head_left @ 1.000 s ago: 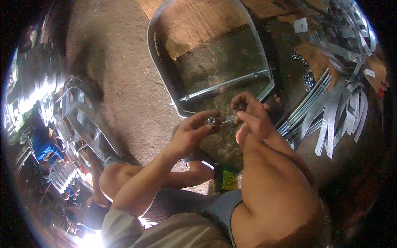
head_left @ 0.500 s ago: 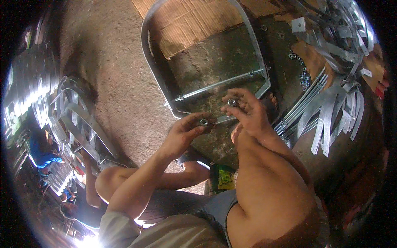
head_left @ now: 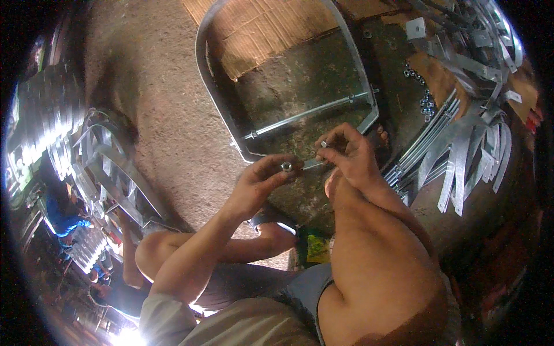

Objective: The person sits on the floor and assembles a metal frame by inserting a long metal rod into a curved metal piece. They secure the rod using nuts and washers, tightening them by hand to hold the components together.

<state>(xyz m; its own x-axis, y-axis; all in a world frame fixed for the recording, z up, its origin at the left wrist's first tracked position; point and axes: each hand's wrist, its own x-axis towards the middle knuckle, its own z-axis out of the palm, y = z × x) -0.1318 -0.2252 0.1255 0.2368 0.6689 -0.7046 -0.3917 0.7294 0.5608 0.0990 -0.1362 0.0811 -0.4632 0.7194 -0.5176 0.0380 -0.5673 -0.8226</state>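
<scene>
Between the fingertips of my left hand (head_left: pixel 259 180) sits a shiny hex nut (head_left: pixel 286 166). My right hand (head_left: pixel 353 157), just right of it, pinches another small nut (head_left: pixel 324 144) between thumb and fingers. Both hands are raised over the near end of a rounded metal frame (head_left: pixel 369 121) lying on the floor. Across that frame runs a threaded rod (head_left: pixel 301 116), with nuts on it near both sides. The near bar of the frame is partly covered by my hands.
Loose nuts (head_left: pixel 427 107) lie at the right, near a bundle of rods (head_left: pixel 428 138) and flat metal strips (head_left: pixel 456 179). Cardboard (head_left: pixel 271 34) lies under the frame's far end. Curved strips (head_left: pixel 124 173) are heaped at the left, with another person (head_left: pixel 120 294) beyond.
The nut in my right hand has turned and now sits closer to the fingertips. My left hand has barely moved and keeps its nut.
</scene>
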